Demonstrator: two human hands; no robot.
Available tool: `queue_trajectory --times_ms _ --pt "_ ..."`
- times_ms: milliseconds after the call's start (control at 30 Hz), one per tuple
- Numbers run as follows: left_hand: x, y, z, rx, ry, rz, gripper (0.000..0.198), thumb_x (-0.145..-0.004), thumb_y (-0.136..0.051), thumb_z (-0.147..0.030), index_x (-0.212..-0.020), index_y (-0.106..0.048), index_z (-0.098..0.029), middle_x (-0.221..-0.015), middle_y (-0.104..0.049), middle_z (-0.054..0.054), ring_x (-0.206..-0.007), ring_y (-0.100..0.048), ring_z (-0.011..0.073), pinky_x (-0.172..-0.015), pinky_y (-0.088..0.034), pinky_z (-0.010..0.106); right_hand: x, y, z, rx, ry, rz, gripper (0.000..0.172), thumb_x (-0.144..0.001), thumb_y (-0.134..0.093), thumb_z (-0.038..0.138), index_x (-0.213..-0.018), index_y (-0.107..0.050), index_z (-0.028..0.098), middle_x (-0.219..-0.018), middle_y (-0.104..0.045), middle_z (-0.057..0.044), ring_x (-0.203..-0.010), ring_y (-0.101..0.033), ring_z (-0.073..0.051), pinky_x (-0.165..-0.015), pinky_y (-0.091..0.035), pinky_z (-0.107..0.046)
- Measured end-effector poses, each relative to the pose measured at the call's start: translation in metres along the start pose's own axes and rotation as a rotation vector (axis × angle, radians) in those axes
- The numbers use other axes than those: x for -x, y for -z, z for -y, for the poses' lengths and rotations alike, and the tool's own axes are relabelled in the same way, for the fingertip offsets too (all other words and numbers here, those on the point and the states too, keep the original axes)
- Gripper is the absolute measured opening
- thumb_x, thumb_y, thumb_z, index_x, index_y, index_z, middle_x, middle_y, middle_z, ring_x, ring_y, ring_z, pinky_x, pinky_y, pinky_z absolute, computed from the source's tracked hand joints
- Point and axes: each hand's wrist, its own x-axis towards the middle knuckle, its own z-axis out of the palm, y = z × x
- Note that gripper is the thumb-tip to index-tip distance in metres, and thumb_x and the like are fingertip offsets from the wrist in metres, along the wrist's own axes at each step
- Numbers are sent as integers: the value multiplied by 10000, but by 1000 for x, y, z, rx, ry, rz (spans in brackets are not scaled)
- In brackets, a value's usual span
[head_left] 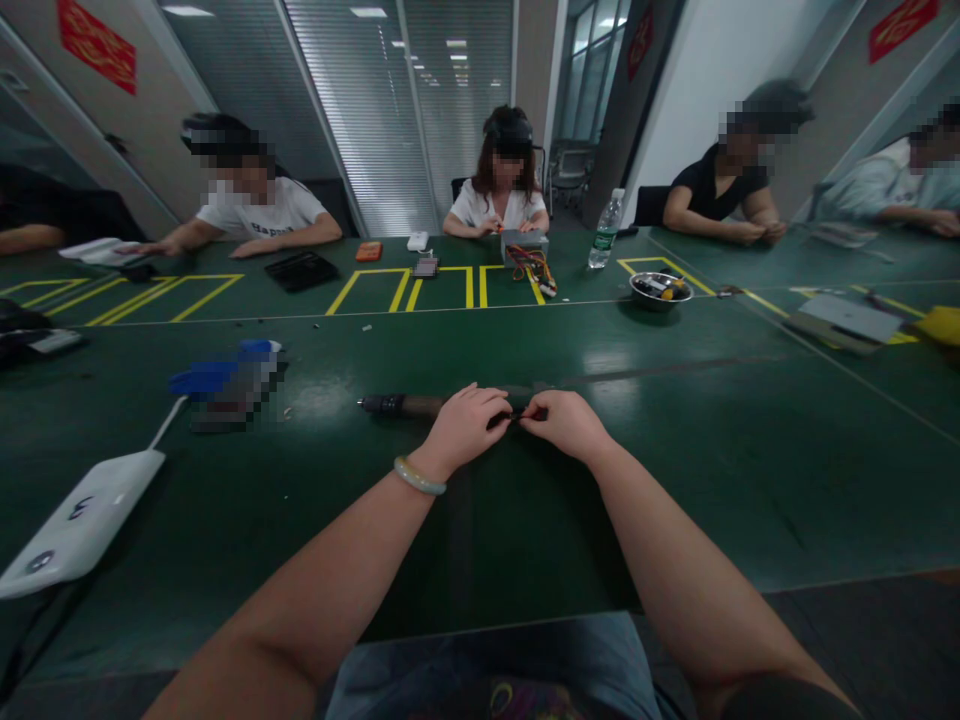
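Observation:
My left hand and my right hand meet at the middle of the green workbench. Their fingertips pinch a small dark piece with a red mark; its exact form is hidden by my fingers. My left hand also lies over a long tool with a brown handle and black metal tip, which points left. A pale green bangle circles my left wrist.
A white plastic device with a cord lies to my left, beyond it blue gloves. Farther off are a steel bowl of parts, a grey box with coloured wires, a water bottle and several seated co-workers.

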Motion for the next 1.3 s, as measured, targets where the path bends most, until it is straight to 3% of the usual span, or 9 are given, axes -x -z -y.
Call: queue_trajectory --times_ms 167,400,633,833,1300 --pt "1 0 1 5 7 -3 181 -901 -561 -264 -1062 -641 -243 -1295 -568 34 -1155 -564 202 -1089 -384 470 0 0 -2 2 20 -15 23 -786 -708 255 -783 -713 233 -784 -670 23 -694 -589 -128 -663 -411 -225" --pt "1 0 3 32 17 -5 157 -892 -582 -296 -1002 -669 -224 -1516 -340 44 -1107 -606 219 -953 -507 417 0 0 4 63 -4 -22 35 -784 -703 273 -780 -708 239 -769 -667 23 -690 -587 -133 -638 -395 -231" --pt "0 1 2 2 9 7 224 -908 -566 -289 -1116 -642 -263 -1524 -331 26 -1107 -604 216 -933 -510 398 0 -2 2 35 7 -12 47 -797 -693 272 -776 -711 234 -761 -667 25 -678 -586 -127 -625 -392 -227" --pt "0 2 2 -3 -6 6 183 -929 -531 -307 -1035 -665 -241 -1524 -329 26 -1211 -535 241 -987 -472 435 0 -1 1 -5 3 -19 51 -795 -691 277 -799 -718 234 -781 -671 21 -690 -591 -126 -626 -399 -222" --pt "-1 2 2 32 -3 -5 169 -916 -544 -296 -997 -672 -223 -1504 -365 41 -1228 -525 247 -1000 -464 446 -1 -2 -4 -13 13 -36 41 -788 -697 261 -798 -715 226 -755 -664 22 -657 -584 -118 -618 -399 -222"
